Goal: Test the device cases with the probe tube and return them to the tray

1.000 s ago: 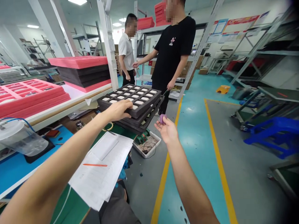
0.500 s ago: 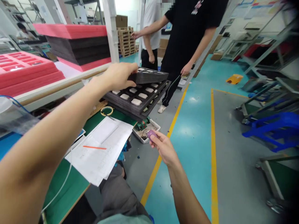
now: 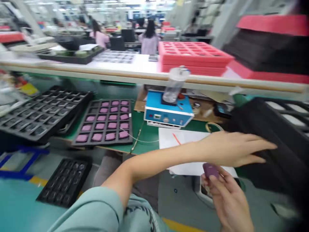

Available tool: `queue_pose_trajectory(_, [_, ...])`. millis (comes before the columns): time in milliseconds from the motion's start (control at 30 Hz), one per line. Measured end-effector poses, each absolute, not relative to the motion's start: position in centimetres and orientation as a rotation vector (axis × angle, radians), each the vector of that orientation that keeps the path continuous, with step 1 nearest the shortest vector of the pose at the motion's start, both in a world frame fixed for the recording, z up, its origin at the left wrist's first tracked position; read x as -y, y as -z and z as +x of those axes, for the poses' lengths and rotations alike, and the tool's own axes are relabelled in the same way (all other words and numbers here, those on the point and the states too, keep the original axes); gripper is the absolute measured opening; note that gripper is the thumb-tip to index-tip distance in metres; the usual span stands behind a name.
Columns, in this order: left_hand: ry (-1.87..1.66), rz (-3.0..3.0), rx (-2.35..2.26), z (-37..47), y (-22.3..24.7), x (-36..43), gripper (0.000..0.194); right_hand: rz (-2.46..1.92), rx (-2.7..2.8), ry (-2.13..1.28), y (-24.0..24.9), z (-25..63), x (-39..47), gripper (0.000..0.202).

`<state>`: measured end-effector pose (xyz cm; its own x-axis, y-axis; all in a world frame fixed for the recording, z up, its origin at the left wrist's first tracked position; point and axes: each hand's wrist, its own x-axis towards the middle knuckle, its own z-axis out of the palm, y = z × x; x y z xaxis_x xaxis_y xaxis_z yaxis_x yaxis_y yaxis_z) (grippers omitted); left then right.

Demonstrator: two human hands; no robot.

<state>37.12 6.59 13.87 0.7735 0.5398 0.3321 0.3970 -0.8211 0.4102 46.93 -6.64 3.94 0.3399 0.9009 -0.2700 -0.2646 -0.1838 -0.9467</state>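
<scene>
My left hand (image 3: 238, 149) reaches across to the right with its fingers stretched out and nothing in them. Its fingertips lie close to the stack of black foam trays (image 3: 267, 135), whose compartments hold white pieces; whether they touch is blurred. Below that arm, my right hand (image 3: 229, 193) grips a small purple rounded case (image 3: 210, 170) between thumb and fingers. Similar purple cases fill most compartments of a black foam tray (image 3: 131, 140) on the green bench, with its far-left compartment bare. White paper sheets (image 3: 166, 138) lie partly under my left forearm.
A blue machine (image 3: 166, 109) carries a clear cylinder. Black trays (image 3: 41, 112) stand at the left, another (image 3: 65, 182) lower down. Pink foam trays (image 3: 195, 56) rest on the shelf (image 3: 116, 72) across the bench. Several people sit in the background.
The view has swung left to the bench. My left hand has come off the upper black foam tray, and its fingers are now straight. The purple case stays in my right hand.
</scene>
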Motion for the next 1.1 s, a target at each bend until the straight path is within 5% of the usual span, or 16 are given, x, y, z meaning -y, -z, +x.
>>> queue_pose_trajectory(100, [-1.253, 1.724, -1.245, 25.3, -10.7, 0.0, 0.017, -1.314, 0.821, -1.303, -4.0, 42.1, 5.5, 0.051])
queue_pose_trajectory(233, [-1.571, 1.278, -1.691, 10.4, -7.6, 9.0, 0.013, -1.097, 1.032, -1.569, -6.0, 31.9, 3.3, 0.048])
queue_pose_trajectory(467, [-1.964, 0.370, -2.074, -6.2, -4.9, 16.0, 0.044, -1.020, 1.550, -1.606, -10.6, 6.2, -4.7, 0.019])
queue_pose_trajectory(600, [-1.927, 0.075, -1.757, -9.2, -3.1, 15.9, 0.027, -1.167, 1.780, -1.591, -9.6, -5.5, -8.0, 0.023])
queue_pose_trajectory(700, [-1.919, -0.003, -1.553, -9.1, -2.1, 15.6, 0.041, -1.241, 1.949, -1.546, -7.7, -9.3, -9.4, 0.032])
queue_pose_trajectory(1100, [-1.971, 0.013, -1.305, -8.2, -4.1, 14.8, 0.059, -1.061, 2.275, -1.188, -4.0, -9.7, -12.6, 0.026])
